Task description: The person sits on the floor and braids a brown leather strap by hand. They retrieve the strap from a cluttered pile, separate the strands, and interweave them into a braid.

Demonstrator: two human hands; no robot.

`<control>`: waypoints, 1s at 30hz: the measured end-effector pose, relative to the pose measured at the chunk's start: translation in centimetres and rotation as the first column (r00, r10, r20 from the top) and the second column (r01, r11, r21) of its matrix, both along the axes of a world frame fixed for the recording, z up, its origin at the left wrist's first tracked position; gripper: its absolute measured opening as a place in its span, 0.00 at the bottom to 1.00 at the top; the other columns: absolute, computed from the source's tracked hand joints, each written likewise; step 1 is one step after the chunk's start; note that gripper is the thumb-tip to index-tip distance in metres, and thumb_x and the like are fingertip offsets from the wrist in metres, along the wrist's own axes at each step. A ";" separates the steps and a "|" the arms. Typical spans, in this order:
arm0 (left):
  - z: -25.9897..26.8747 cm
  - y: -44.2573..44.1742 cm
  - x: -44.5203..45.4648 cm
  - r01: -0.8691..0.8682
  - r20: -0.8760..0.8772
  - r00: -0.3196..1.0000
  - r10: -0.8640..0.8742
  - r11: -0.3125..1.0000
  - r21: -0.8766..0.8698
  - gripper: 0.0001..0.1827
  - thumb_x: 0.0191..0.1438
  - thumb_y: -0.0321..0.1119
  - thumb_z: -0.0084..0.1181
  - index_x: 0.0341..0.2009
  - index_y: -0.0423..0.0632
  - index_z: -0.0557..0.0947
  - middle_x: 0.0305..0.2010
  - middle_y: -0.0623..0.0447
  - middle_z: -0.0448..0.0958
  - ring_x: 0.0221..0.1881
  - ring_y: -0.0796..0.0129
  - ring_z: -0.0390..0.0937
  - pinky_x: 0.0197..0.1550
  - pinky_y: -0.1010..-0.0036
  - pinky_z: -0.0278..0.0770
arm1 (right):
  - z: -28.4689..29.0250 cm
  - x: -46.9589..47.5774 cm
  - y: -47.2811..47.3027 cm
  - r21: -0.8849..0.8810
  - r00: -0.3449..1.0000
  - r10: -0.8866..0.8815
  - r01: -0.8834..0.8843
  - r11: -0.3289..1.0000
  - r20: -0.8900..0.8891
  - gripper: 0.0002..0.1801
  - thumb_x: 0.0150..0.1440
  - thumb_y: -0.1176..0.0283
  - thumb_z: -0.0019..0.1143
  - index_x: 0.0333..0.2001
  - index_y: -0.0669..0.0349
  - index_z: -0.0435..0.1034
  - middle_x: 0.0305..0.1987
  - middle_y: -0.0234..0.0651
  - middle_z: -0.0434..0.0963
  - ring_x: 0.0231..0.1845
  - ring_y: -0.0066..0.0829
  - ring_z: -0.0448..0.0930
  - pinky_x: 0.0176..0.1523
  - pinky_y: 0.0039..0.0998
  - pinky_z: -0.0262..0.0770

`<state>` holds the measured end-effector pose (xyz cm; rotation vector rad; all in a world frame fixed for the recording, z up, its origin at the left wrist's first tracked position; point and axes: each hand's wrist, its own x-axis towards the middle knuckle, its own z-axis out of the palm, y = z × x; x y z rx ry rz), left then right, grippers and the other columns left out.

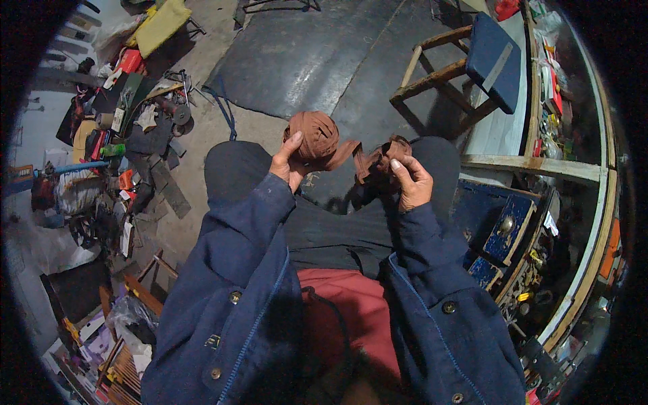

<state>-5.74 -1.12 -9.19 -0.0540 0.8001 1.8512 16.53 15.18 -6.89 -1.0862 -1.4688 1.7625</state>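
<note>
My left hand (pixel 291 162) grips a round ball of brown fabric strip (pixel 316 135) from its lower left side, thumb on top. A loose length of the same strip (pixel 348 152) runs from the ball across to my right hand (pixel 412 179). Thumb and fingers of that hand pinch a crumpled, tangled bunch of strip (pixel 397 148). Some darker folds hang below the bunch, between my knees, and part of them is lost in shadow. Both hands are held above my lap, apart from each other.
A wooden stool with a blue padded seat (pixel 493 63) stands ahead on the right, on a dark floor mat (pixel 288 55). Tools and scraps (pixel 167 109) litter the floor at left. On the right are a wood-framed case (pixel 536 164) and blue drawers (pixel 509 228). A yellow-covered seat (pixel 164 25) is at the upper left.
</note>
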 end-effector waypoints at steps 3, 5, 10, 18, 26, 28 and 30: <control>0.1 0.0 0.0 0.003 0.000 1.000 -0.003 1.000 -0.016 0.40 0.57 0.48 0.61 0.68 0.45 0.61 0.68 0.44 0.65 0.68 0.50 0.64 0.68 0.49 0.63 | 0.2 -0.1 0.0 -0.015 1.000 0.008 -0.008 1.000 -0.010 0.09 0.57 0.73 0.65 0.40 0.66 0.78 0.36 0.26 0.80 0.37 0.17 0.76 0.45 0.21 0.71; 0.3 0.1 0.0 0.000 -0.033 0.999 -0.004 0.993 -0.115 0.40 0.56 0.48 0.62 0.68 0.45 0.62 0.67 0.44 0.66 0.67 0.51 0.65 0.67 0.50 0.65 | 0.2 -0.1 -0.1 -0.011 1.000 -0.002 0.002 1.000 -0.012 0.08 0.57 0.73 0.64 0.39 0.66 0.78 0.35 0.25 0.80 0.37 0.17 0.76 0.45 0.21 0.71; 0.7 0.5 -0.2 -0.115 -0.147 0.986 0.079 0.960 -0.254 0.39 0.54 0.47 0.64 0.65 0.47 0.65 0.64 0.45 0.68 0.64 0.51 0.68 0.63 0.52 0.70 | -0.1 -0.4 0.0 -0.097 0.995 -0.087 0.082 0.992 -0.050 0.08 0.60 0.70 0.62 0.38 0.64 0.77 0.33 0.26 0.79 0.31 0.17 0.75 0.38 0.21 0.72; -2.7 1.1 -1.0 -0.118 -0.311 0.950 -0.041 0.871 -0.478 0.40 0.49 0.46 0.71 0.60 0.46 0.64 0.57 0.41 0.70 0.56 0.56 0.73 0.55 0.58 0.75 | 0.1 0.0 0.5 -0.227 0.990 -0.064 0.035 0.973 -0.122 0.14 0.67 0.69 0.48 0.54 0.61 0.70 0.32 0.31 0.77 0.19 0.15 0.66 0.21 0.21 0.66; -4.0 1.5 0.0 -0.053 -0.591 0.717 -0.369 0.817 -0.574 0.54 0.47 0.47 0.73 0.66 0.35 0.54 0.61 0.36 0.68 0.61 0.53 0.70 0.63 0.64 0.68 | 1.7 -1.1 -0.9 0.113 0.999 0.042 -0.039 0.993 -0.020 0.22 0.68 0.71 0.44 0.65 0.60 0.58 0.44 0.38 0.81 0.21 0.10 0.65 0.22 0.15 0.60; -3.9 1.6 0.1 -0.069 -0.625 0.660 -0.417 0.794 -0.603 0.54 0.47 0.48 0.72 0.68 0.36 0.53 0.62 0.34 0.68 0.62 0.51 0.69 0.64 0.62 0.67 | 2.0 -1.2 -1.2 0.134 0.997 0.062 -0.057 0.989 -0.038 0.23 0.68 0.71 0.44 0.65 0.61 0.57 0.46 0.39 0.82 0.21 0.08 0.65 0.23 0.14 0.59; -4.1 1.5 0.1 -0.088 -0.620 0.616 -0.485 0.740 -0.667 0.53 0.48 0.49 0.70 0.68 0.39 0.54 0.62 0.32 0.67 0.63 0.48 0.69 0.64 0.61 0.66 | 2.4 -1.1 -1.3 0.105 0.996 0.072 -0.066 0.992 -0.056 0.23 0.68 0.72 0.44 0.65 0.60 0.57 0.48 0.40 0.82 0.22 0.08 0.65 0.25 0.14 0.60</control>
